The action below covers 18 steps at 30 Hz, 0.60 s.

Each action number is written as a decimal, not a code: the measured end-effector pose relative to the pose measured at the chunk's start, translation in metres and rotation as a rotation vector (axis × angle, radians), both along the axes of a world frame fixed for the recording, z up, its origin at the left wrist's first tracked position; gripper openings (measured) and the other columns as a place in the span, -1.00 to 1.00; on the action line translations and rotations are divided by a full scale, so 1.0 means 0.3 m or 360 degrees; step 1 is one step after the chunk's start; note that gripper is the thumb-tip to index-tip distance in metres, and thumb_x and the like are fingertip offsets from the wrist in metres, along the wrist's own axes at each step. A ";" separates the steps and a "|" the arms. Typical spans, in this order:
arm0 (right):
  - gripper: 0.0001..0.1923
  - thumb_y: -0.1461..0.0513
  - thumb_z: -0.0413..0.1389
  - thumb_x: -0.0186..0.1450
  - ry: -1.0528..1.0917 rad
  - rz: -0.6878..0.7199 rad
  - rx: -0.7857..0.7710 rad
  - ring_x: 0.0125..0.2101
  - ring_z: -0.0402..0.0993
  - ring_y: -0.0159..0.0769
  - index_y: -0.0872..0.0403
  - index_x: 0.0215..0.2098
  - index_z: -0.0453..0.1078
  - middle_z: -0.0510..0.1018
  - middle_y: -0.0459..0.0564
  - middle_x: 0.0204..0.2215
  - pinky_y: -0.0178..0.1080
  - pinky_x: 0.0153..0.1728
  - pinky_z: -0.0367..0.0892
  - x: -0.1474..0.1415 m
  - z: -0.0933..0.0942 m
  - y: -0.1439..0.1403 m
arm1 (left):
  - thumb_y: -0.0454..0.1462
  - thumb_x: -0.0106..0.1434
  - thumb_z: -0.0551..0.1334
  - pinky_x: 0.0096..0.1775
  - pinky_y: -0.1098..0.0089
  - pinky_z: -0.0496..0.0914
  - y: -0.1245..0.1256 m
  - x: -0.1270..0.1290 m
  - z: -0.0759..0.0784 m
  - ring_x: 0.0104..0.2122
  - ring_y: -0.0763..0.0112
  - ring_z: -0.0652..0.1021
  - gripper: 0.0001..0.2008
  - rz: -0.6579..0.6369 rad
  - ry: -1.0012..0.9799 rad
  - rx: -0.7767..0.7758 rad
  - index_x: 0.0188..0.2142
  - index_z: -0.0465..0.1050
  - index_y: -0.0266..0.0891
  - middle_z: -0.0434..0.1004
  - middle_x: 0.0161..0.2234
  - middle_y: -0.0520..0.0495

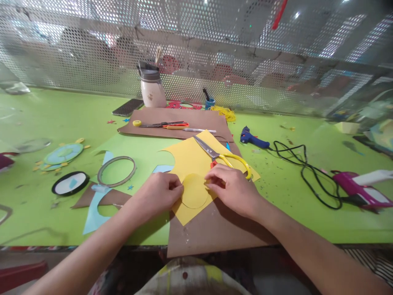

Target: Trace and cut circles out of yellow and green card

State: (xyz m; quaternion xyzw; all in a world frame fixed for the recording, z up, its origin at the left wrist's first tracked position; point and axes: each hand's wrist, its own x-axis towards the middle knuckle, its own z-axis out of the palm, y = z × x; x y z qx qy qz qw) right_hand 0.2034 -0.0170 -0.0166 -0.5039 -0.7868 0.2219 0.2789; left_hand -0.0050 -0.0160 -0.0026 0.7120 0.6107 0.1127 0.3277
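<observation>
1. Yellow disc (194, 191), in the head view: it sits over the yellow sheet (184, 159), towards that sheet's near corner, its face turned up and its outline round, with no one long axis.
2. Left hand (158, 190) pinches the disc's left edge; right hand (231, 189) pinches the opposite edge.
3. Scissors (211, 152) rest on the sheet beyond the right hand, lying diagonally, blades pointing away and leftward.
4. Brown paper (211, 231) lies beneath the sheet's near corner.

Craft workshop — yellow-handled scissors (215, 155), yellow paper (190, 159), blue glue gun (254, 139), green table (294, 225).
</observation>
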 end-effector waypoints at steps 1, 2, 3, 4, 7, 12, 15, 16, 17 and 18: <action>-0.85 0.44 0.21 0.18 -0.0041 0.0010 -0.0004 -0.33 0.46 -0.29 0.08 -0.35 0.46 0.55 -0.05 -0.35 -0.26 -0.30 0.33 -0.003 0.008 -0.007 | -0.18 0.14 0.11 -0.52 0.41 0.17 0.000 0.001 -0.001 -0.61 0.41 0.38 -0.77 -0.0006 0.0007 0.0015 -0.60 0.34 -0.18 0.40 -0.67 0.07; -0.85 0.42 0.23 0.17 -0.0093 0.0022 0.0000 -0.31 0.46 -0.27 0.07 -0.36 0.46 0.55 -0.05 -0.34 -0.26 -0.30 0.32 -0.005 0.014 -0.015 | -0.18 0.14 0.11 -0.52 0.41 0.16 0.000 0.001 -0.003 -0.61 0.41 0.37 -0.77 -0.0011 0.0016 0.0033 -0.60 0.34 -0.18 0.39 -0.67 0.07; -0.86 0.41 0.24 0.17 -0.0152 0.0035 0.0012 -0.28 0.45 -0.25 0.06 -0.37 0.45 0.56 -0.05 -0.33 -0.26 -0.29 0.31 -0.006 0.018 -0.021 | -0.19 0.14 0.11 -0.52 0.41 0.16 0.000 0.002 -0.005 -0.61 0.41 0.36 -0.77 -0.0017 0.0028 0.0054 -0.60 0.34 -0.18 0.39 -0.67 0.07; -0.87 0.40 0.24 0.18 -0.0213 0.0050 0.0033 -0.25 0.45 -0.25 0.06 -0.37 0.44 0.55 -0.05 -0.31 -0.26 -0.29 0.30 -0.007 0.019 -0.026 | -0.19 0.13 0.12 -0.52 0.41 0.15 0.000 0.003 -0.007 -0.61 0.42 0.35 -0.78 -0.0020 0.0042 0.0076 -0.60 0.34 -0.18 0.38 -0.67 0.07; -0.86 0.40 0.23 0.19 -0.0323 0.0105 0.0093 -0.24 0.42 -0.26 0.07 -0.37 0.41 0.53 -0.05 -0.29 -0.28 -0.29 0.29 -0.006 0.010 -0.032 | -0.18 0.13 0.12 -0.52 0.41 0.14 -0.004 0.003 -0.009 -0.60 0.43 0.34 -0.77 -0.0038 0.0080 0.0129 -0.60 0.33 -0.19 0.36 -0.66 0.07; -0.87 0.42 0.19 0.23 -0.0346 0.0209 0.0088 -0.27 0.39 -0.25 0.10 -0.39 0.37 0.49 -0.03 -0.32 -0.22 -0.22 0.28 -0.006 -0.011 -0.028 | -0.21 0.12 0.12 -0.51 0.40 0.16 -0.007 -0.003 -0.001 -0.58 0.40 0.35 -0.82 -0.0026 0.0104 0.0164 -0.58 0.33 -0.18 0.36 -0.64 0.06; -0.86 0.43 0.18 0.24 -0.0348 0.0211 0.0096 -0.25 0.39 -0.24 0.10 -0.38 0.36 0.48 -0.01 -0.30 -0.21 -0.20 0.28 -0.008 -0.017 -0.028 | -0.24 0.10 0.11 -0.51 0.39 0.19 -0.006 -0.015 -0.002 -0.57 0.37 0.39 -0.86 0.0046 0.0080 0.0189 -0.54 0.35 -0.18 0.40 -0.64 0.05; -0.86 0.44 0.17 0.24 -0.0349 0.0212 0.0099 -0.25 0.39 -0.24 0.10 -0.38 0.36 0.48 -0.01 -0.30 -0.21 -0.19 0.28 -0.009 -0.018 -0.029 | -0.24 0.10 0.11 -0.50 0.39 0.22 -0.006 -0.019 -0.005 -0.57 0.36 0.42 -0.88 0.0086 0.0048 0.0190 -0.50 0.38 -0.18 0.42 -0.63 0.05; -0.86 0.44 0.16 0.25 -0.0351 0.0212 0.0101 -0.25 0.39 -0.24 0.10 -0.38 0.36 0.48 -0.01 -0.29 -0.21 -0.19 0.28 -0.009 -0.019 -0.031 | -0.23 0.11 0.12 -0.49 0.39 0.24 -0.008 -0.023 -0.007 -0.56 0.34 0.44 -0.87 0.0140 -0.0003 0.0181 -0.44 0.41 -0.19 0.45 -0.62 0.04; -0.86 0.44 0.15 0.25 -0.0355 0.0213 0.0105 -0.24 0.39 -0.24 0.10 -0.37 0.36 0.48 -0.01 -0.29 -0.21 -0.18 0.29 -0.009 -0.020 -0.032 | -0.22 0.12 0.12 -0.48 0.38 0.28 -0.010 -0.027 -0.009 -0.56 0.33 0.46 -0.85 0.0192 -0.0077 0.0153 -0.37 0.44 -0.20 0.48 -0.61 0.03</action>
